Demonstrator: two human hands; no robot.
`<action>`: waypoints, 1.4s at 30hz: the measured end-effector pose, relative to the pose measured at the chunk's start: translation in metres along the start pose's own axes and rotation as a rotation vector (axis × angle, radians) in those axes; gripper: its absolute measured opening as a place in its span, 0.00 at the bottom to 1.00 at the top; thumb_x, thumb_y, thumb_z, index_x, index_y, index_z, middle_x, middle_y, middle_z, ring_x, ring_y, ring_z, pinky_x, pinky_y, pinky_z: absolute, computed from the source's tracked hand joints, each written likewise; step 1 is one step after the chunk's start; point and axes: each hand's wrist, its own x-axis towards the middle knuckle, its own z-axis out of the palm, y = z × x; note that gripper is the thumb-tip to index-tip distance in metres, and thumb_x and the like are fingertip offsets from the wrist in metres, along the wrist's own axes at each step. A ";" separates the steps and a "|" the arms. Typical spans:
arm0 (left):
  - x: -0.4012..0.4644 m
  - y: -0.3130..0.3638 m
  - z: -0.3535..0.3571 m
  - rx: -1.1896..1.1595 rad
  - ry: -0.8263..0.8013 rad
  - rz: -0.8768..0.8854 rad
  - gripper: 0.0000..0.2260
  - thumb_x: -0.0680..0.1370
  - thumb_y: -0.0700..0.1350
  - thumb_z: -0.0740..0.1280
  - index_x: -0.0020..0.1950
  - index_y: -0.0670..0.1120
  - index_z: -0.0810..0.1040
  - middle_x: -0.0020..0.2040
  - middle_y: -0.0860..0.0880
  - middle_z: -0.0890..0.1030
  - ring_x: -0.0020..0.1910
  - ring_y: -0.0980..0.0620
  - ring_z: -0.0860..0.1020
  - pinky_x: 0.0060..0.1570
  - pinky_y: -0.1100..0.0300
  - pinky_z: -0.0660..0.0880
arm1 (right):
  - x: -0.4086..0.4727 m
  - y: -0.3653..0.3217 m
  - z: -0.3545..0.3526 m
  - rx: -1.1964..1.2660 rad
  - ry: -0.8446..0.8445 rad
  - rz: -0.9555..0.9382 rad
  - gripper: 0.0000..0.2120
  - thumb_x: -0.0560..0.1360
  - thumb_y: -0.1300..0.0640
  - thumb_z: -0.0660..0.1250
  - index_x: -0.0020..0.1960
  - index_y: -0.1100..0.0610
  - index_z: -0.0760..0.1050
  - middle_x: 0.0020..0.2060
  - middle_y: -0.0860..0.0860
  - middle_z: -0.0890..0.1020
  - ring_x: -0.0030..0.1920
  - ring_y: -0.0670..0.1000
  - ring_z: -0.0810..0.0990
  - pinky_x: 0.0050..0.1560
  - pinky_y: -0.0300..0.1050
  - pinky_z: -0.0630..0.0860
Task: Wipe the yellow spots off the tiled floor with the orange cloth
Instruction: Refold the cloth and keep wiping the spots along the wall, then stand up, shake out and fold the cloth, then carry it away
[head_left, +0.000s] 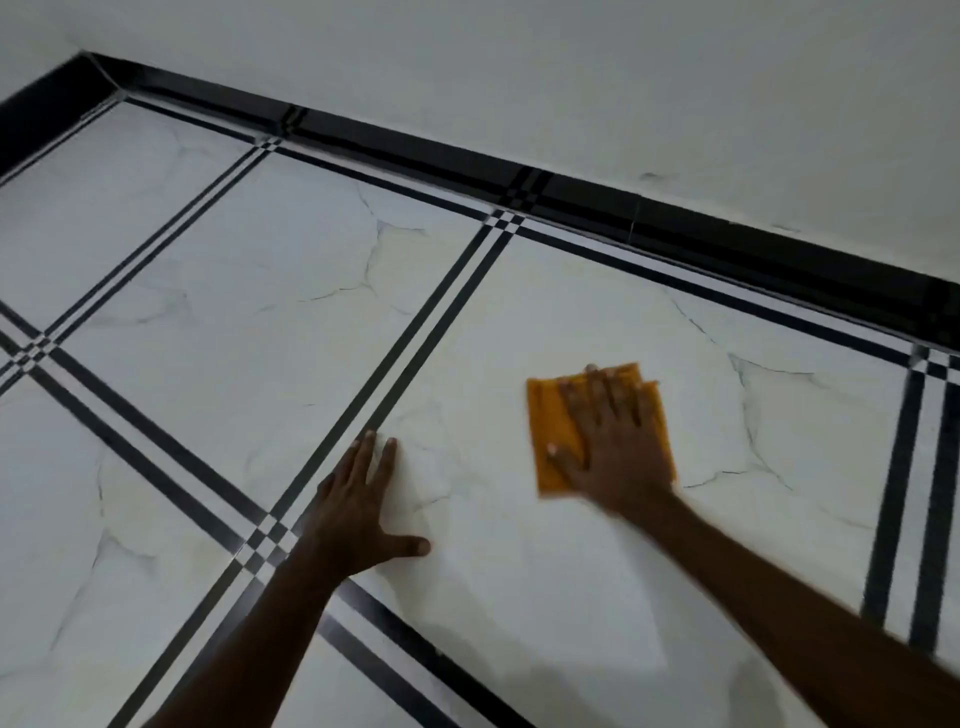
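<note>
An orange cloth (551, 431), folded into a rough square, lies flat on a white marbled floor tile (571, 561). My right hand (613, 441) presses down on it with straight, spread fingers and looks motion-blurred. My left hand (358, 509) rests flat on the same tile to the left, fingers straight, thumb stretched out to the right, holding nothing. No yellow spots show on the visible floor; the cloth and hand hide what lies beneath them.
Black double-stripe borders (415, 343) run between the large white tiles. A black skirting (571, 197) lines the foot of the white wall (623, 78) at the back, with a room corner at the far left.
</note>
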 end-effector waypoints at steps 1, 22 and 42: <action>0.000 0.000 0.001 -0.009 0.017 -0.006 0.68 0.50 0.86 0.50 0.81 0.52 0.34 0.81 0.50 0.33 0.80 0.49 0.37 0.77 0.43 0.50 | 0.025 0.006 -0.004 -0.017 0.012 0.072 0.40 0.77 0.31 0.50 0.83 0.51 0.55 0.82 0.60 0.57 0.80 0.65 0.57 0.79 0.67 0.49; -0.015 -0.003 0.002 -0.103 0.017 -0.201 0.65 0.60 0.76 0.70 0.81 0.52 0.34 0.81 0.44 0.34 0.80 0.41 0.36 0.77 0.41 0.45 | 0.076 -0.110 0.000 0.036 0.007 -0.011 0.46 0.75 0.25 0.47 0.83 0.52 0.51 0.82 0.61 0.51 0.81 0.66 0.51 0.79 0.68 0.45; -0.189 0.025 -0.447 -1.442 0.072 -0.184 0.18 0.79 0.54 0.69 0.64 0.44 0.80 0.56 0.43 0.84 0.53 0.46 0.85 0.56 0.50 0.81 | 0.069 -0.252 -0.551 0.832 -0.024 -0.156 0.09 0.77 0.59 0.70 0.52 0.47 0.85 0.43 0.42 0.86 0.45 0.42 0.84 0.46 0.35 0.78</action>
